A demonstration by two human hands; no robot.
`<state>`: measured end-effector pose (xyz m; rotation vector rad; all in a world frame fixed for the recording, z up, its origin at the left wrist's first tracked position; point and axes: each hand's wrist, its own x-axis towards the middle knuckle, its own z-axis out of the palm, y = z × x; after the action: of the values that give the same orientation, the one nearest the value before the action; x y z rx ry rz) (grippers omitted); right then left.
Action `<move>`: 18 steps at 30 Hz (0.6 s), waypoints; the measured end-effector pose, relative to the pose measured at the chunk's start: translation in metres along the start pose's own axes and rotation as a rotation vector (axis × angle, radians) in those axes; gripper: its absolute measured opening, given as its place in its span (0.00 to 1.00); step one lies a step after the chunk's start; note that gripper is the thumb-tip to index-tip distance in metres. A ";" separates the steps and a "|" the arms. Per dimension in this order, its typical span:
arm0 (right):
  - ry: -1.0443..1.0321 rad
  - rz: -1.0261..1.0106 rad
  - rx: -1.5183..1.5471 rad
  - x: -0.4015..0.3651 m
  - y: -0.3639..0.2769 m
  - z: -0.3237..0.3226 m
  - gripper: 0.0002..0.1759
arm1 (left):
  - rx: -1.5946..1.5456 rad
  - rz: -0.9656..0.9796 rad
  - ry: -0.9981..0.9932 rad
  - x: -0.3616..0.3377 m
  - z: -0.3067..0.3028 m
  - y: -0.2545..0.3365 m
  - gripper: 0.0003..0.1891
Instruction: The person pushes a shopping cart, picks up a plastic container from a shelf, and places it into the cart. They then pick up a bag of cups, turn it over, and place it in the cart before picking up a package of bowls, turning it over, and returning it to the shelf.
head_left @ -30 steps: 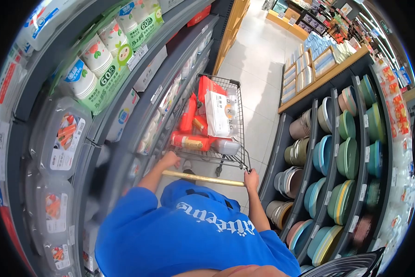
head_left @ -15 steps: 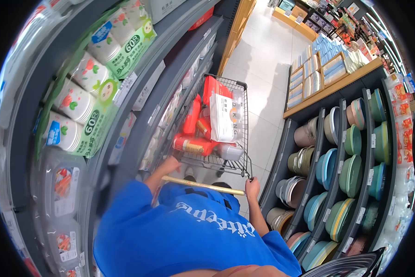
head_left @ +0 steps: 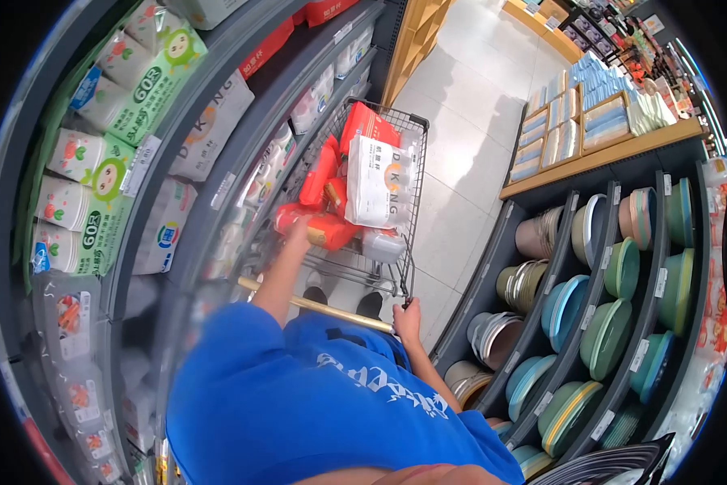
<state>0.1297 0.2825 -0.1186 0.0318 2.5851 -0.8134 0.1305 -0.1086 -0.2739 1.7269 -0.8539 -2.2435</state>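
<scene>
My left hand reaches over the near left corner of the wire shopping cart, against a red package; its fingers are blurred and partly hidden. My right hand is closed round the cart's frame at the right end of the yellowish handle bar. In the cart lie a white pack of cups, a large red package behind it, a smaller upright red one and a clear plastic container.
Shelves on the left hold green packs of paper cups and white packs. Stacked bowls and basins fill the shelves on the right. Beyond them, folded towels lie in wooden compartments. Tiled floor stretches ahead.
My left hand has moved forward from beside the handle bar to the red package in the cart. My right hand stays on the cart. The view has shifted, and the cart appears slightly farther up and left.
</scene>
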 end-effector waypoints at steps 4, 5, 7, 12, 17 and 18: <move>-0.063 -0.118 -0.014 0.008 -0.002 -0.008 0.19 | 0.307 -0.001 0.681 -0.020 0.057 -0.013 0.54; -0.072 -0.125 -0.036 0.012 -0.002 -0.001 0.17 | 0.430 -0.016 0.732 -0.023 0.071 -0.013 0.55; -0.097 -0.176 -0.067 0.019 0.005 -0.004 0.14 | 0.510 0.038 0.737 -0.034 0.079 -0.019 0.62; -0.243 -0.019 0.108 0.033 0.009 -0.002 0.08 | 0.452 0.104 0.682 -0.015 0.064 -0.032 0.64; -0.285 0.037 0.121 0.039 0.012 -0.002 0.05 | 0.489 0.234 0.728 -0.033 0.063 -0.033 0.62; -0.294 0.045 0.119 0.039 0.014 -0.001 0.04 | 0.465 0.202 0.726 -0.034 0.062 -0.034 0.62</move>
<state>0.0957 0.2910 -0.1414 0.0044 2.2518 -0.8827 0.0900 -0.0448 -0.2543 2.2799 -1.3221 -1.1773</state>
